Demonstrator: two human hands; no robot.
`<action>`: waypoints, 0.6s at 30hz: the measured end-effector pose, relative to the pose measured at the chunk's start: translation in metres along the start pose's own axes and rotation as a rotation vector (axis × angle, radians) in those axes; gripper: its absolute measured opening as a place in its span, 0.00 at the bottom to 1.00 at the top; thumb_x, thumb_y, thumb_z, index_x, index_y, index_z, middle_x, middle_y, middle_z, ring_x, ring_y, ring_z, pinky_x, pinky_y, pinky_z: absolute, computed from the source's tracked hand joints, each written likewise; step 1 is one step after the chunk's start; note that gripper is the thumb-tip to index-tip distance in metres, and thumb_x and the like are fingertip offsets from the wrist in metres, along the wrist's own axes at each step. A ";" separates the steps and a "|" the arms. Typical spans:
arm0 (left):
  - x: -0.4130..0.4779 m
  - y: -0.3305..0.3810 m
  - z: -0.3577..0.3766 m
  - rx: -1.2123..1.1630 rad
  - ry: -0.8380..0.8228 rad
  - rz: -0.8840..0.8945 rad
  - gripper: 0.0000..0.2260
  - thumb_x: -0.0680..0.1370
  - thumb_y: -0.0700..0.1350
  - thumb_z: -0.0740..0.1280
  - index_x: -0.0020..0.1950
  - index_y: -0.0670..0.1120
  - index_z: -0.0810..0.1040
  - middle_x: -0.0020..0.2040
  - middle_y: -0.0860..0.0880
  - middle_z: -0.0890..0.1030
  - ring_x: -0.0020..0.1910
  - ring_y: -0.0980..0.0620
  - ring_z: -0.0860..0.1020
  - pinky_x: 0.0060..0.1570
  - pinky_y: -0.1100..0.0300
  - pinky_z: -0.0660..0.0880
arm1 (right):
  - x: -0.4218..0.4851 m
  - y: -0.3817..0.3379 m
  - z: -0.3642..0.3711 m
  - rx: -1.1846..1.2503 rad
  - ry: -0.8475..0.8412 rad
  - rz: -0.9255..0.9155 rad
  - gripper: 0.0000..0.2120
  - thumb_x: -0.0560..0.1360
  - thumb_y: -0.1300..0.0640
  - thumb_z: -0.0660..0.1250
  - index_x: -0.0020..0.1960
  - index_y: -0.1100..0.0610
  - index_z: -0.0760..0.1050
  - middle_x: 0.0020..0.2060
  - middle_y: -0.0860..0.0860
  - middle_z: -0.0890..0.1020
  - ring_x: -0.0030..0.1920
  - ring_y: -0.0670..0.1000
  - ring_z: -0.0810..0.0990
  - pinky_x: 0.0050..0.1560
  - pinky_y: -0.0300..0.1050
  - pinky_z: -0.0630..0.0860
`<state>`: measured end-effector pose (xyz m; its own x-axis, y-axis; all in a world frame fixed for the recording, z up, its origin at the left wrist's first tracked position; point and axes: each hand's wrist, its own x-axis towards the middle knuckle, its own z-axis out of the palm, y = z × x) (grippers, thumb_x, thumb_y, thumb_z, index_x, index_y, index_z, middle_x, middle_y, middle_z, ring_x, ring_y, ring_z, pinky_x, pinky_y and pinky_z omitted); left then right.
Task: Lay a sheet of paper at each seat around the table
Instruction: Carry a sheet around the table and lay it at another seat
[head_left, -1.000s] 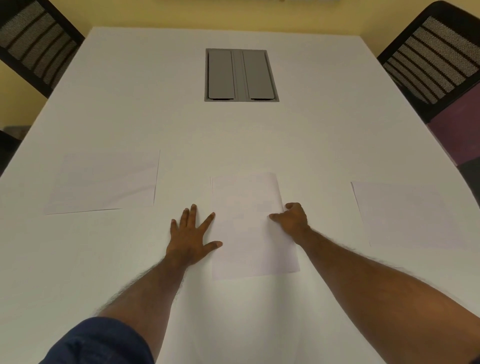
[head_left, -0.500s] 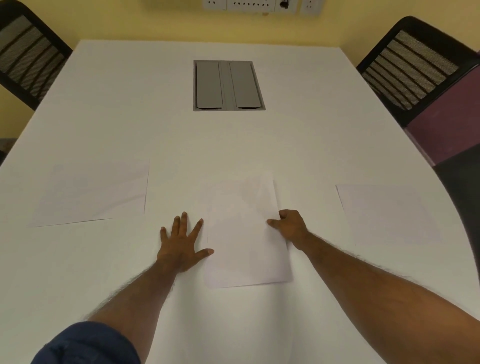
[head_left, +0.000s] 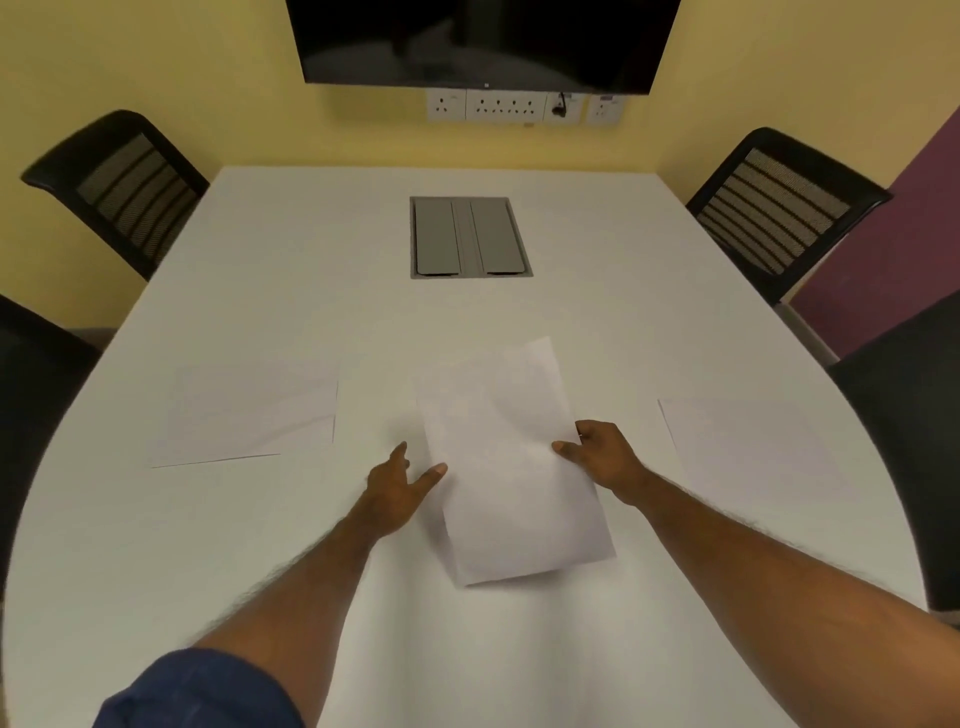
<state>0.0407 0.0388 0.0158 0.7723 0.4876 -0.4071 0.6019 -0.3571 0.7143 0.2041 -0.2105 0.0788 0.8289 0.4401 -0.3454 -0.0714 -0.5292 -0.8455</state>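
A white sheet of paper (head_left: 506, 462) is tilted and partly raised off the white table (head_left: 322, 291) in front of me. My right hand (head_left: 597, 454) pinches its right edge, thumb on top. My left hand (head_left: 400, 480) is beside the sheet's left edge with fingers relaxed, the thumb reaching to that edge. A second sheet (head_left: 249, 413) lies flat to the left. A third sheet (head_left: 748, 441) lies flat to the right.
A grey cable hatch (head_left: 470, 236) is set in the table's middle. Black mesh chairs stand at the far left (head_left: 127, 182) and far right (head_left: 779, 208); dark chair backs sit nearer at left (head_left: 31, 374) and right (head_left: 904, 410). A black screen (head_left: 480, 41) hangs on the wall.
The middle sheet has lifted and turned under my right hand's pinch. My left hand has come up off the table toward the sheet's left edge. My head has tilted up, showing the wall.
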 end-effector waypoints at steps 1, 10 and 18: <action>-0.008 0.002 -0.002 -0.048 -0.025 -0.004 0.39 0.75 0.64 0.66 0.78 0.45 0.58 0.72 0.44 0.72 0.71 0.43 0.69 0.68 0.52 0.66 | -0.007 -0.004 0.000 0.016 0.007 -0.010 0.09 0.74 0.61 0.72 0.51 0.65 0.82 0.51 0.62 0.84 0.47 0.57 0.82 0.53 0.54 0.79; -0.058 0.009 -0.033 -0.420 -0.100 0.067 0.20 0.75 0.56 0.71 0.51 0.38 0.77 0.47 0.44 0.80 0.48 0.46 0.79 0.55 0.45 0.78 | -0.068 -0.021 0.020 0.185 0.022 -0.047 0.11 0.74 0.61 0.72 0.54 0.66 0.81 0.53 0.61 0.85 0.51 0.59 0.84 0.58 0.58 0.79; -0.120 0.010 -0.056 -0.328 0.047 0.115 0.12 0.80 0.48 0.66 0.46 0.39 0.76 0.42 0.44 0.75 0.41 0.49 0.73 0.43 0.54 0.69 | -0.118 -0.021 0.045 0.221 0.042 -0.062 0.07 0.75 0.60 0.72 0.52 0.60 0.82 0.51 0.56 0.86 0.47 0.52 0.85 0.48 0.47 0.82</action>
<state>-0.0574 0.0217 0.1033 0.8165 0.4978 -0.2924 0.4086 -0.1405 0.9018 0.0827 -0.2189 0.1187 0.8573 0.4343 -0.2765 -0.1353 -0.3282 -0.9349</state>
